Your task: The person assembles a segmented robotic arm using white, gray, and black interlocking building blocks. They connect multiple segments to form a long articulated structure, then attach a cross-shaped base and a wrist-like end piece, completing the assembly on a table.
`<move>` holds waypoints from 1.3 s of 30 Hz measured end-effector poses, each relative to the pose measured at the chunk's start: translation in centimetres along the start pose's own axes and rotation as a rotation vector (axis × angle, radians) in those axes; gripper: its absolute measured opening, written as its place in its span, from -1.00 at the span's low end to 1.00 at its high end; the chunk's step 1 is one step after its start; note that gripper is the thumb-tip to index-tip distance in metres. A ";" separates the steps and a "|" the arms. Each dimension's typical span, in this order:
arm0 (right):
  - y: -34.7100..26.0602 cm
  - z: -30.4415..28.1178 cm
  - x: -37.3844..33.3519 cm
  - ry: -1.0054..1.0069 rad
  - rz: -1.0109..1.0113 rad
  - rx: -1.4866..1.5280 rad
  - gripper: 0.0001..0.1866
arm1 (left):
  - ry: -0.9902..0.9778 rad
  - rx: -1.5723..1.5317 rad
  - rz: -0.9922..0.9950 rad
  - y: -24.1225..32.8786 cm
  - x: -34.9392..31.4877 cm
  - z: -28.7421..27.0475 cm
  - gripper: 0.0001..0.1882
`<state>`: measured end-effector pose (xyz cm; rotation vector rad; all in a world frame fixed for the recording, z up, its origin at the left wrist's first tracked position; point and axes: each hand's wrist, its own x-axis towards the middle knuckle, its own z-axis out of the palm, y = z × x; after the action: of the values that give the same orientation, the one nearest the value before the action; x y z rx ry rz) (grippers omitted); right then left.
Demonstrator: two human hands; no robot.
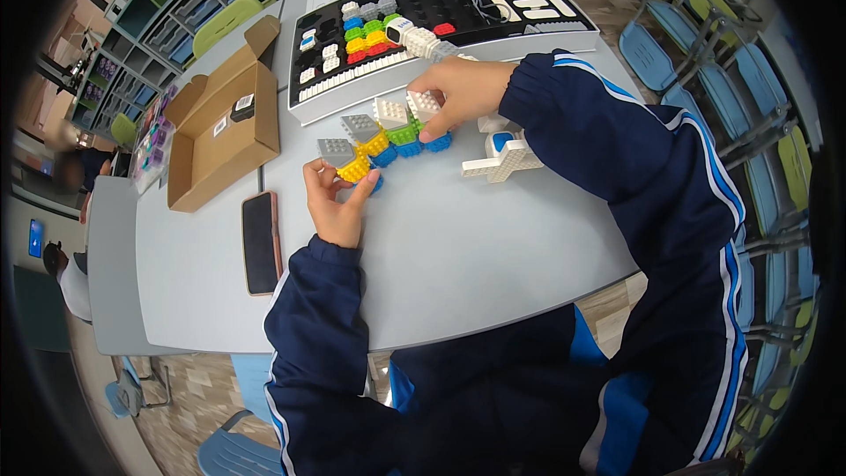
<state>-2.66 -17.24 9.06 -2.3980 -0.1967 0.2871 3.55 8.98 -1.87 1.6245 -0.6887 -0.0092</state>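
A chain of building blocks (380,143) in yellow, green and blue, topped with grey and white sloped bricks, stands on the grey table. My left hand (336,204) pinches its left end, at a yellow block under a grey slope. At the chain's right end my right hand (463,95) has its fingers closed around the white slope and the block below. Just right of it lies a white brick assembly (502,161) with a blue part, partly behind my right sleeve. A white jointed piece (421,39) shows beyond my right hand, over the tray.
Beyond the chain lies a kit box (304,111) with black insert, holding coloured and white bricks and a cable. An open cardboard box (225,161) stands left, near a phone (260,242). Chairs (674,31) line the right; a person (72,278) is far left.
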 end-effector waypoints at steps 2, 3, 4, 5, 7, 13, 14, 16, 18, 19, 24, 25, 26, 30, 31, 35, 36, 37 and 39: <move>0.2 -0.3 -0.3 0.010 0.009 -0.033 -0.57 | 0.002 -0.028 -0.016 -0.1 0.1 0.2 -0.42; 0.6 -0.5 -0.3 0.022 -0.005 -0.061 -0.56 | -0.006 -0.038 -0.006 -0.3 0.2 0.3 -0.41; 0.5 -0.4 -0.2 0.027 -0.025 -0.085 -0.56 | -0.008 -0.043 -0.001 -0.4 0.2 0.2 -0.41; 0.5 -0.5 -0.3 0.028 -0.023 -0.093 -0.57 | -0.017 -0.038 -0.003 -0.4 0.1 0.1 -0.40; -0.1 -1.2 -1.2 0.031 -0.015 -0.112 -0.58 | -0.037 -0.031 -0.003 -0.1 0.1 0.0 -0.39; -1.7 -4.6 -5.7 0.344 -0.179 0.057 -0.63 | -0.056 -0.043 -0.043 1.1 0.0 0.3 -0.48; -1.9 -5.0 -6.5 0.394 -0.219 0.107 -0.61 | -0.057 -0.030 -0.052 1.0 -0.1 -0.1 -0.46; -3.0 -5.2 -9.7 0.496 -0.365 0.225 -0.58 | -0.067 -0.017 -0.069 0.5 -0.2 -0.4 -0.41; -3.3 -3.9 -12.4 0.699 -0.419 0.266 -0.44 | -0.001 0.290 0.105 1.5 -0.3 -0.5 -0.24; -3.6 -3.0 -14.2 0.634 -0.360 0.416 -0.37 | 0.024 0.434 0.197 2.0 -0.3 -0.1 -0.15; -3.0 3.7 -16.2 0.414 -0.269 1.013 -0.23 | 0.243 0.366 0.652 3.0 -2.1 -0.5 -0.08; -2.7 5.0 -16.3 0.376 -0.242 1.080 -0.27 | 0.223 0.320 0.735 3.2 -2.6 -0.5 -0.09; -2.5 6.1 -16.2 0.332 -0.217 1.146 -0.30 | 0.205 0.277 0.817 3.3 -3.2 -0.4 -0.11; -1.1 9.1 -16.2 0.184 -0.128 1.291 -0.35 | -0.060 0.307 0.804 3.8 -5.9 1.7 -0.33; -1.1 9.5 -16.2 0.163 -0.111 1.325 -0.33 | -0.104 0.340 0.739 5.0 -5.8 2.4 -0.37; 0.0 10.9 -16.2 0.138 -0.028 1.454 -0.35 | -0.251 0.238 0.509 8.7 -3.0 6.4 -0.48; -0.2 11.0 -16.0 0.131 0.014 1.529 -0.37 | -0.274 0.177 0.458 8.8 -2.3 7.1 -0.49; 0.0 11.4 -15.5 0.169 -0.002 1.492 -0.40 | -0.325 0.101 0.445 8.8 -1.6 7.6 -0.51; 0.5 11.7 -15.1 0.195 -0.035 1.546 -0.39 | -0.438 0.220 0.464 9.3 -0.4 8.2 -0.47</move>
<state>-20.22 -13.55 2.50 -0.8729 0.0815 0.0930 -3.93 1.67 4.77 1.6500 -1.4354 0.0508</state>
